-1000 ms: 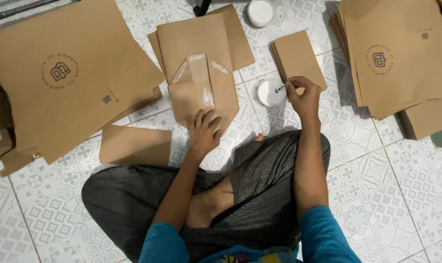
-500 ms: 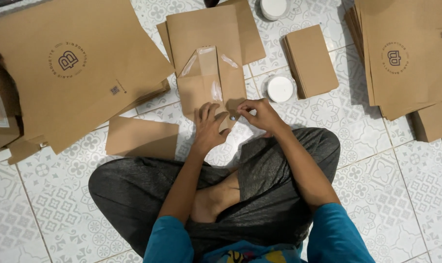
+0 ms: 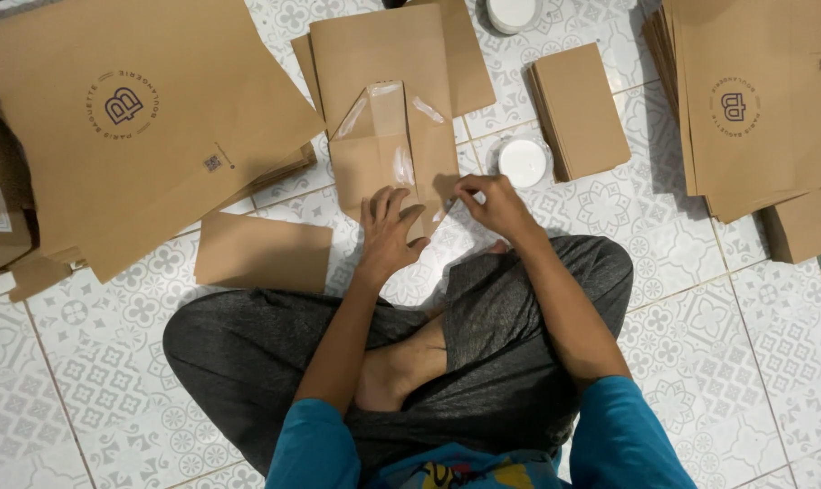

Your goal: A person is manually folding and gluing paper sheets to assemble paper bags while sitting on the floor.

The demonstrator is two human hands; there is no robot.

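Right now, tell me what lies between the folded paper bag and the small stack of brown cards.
Head view: a round white tub sits between the folded paper bag and the small card stack, on patterned floor tiles.

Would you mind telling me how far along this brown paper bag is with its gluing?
Done: the folded brown paper bag has its bottom flaps opened, with shiny glue streaks on three edges. In hand: the left hand pins it flat while the right hand works at its lower right edge. Left: the flaps are not yet folded shut, and flat brown sheets wait alongside.

Brown bag [image 3: 388, 136] with shiny clear streaks; white tub [image 3: 523, 162]; floor [image 3: 700, 299] of white tiles with grey floral pattern; grey trousers [image 3: 248, 353]; blue sleeves [image 3: 623, 435]
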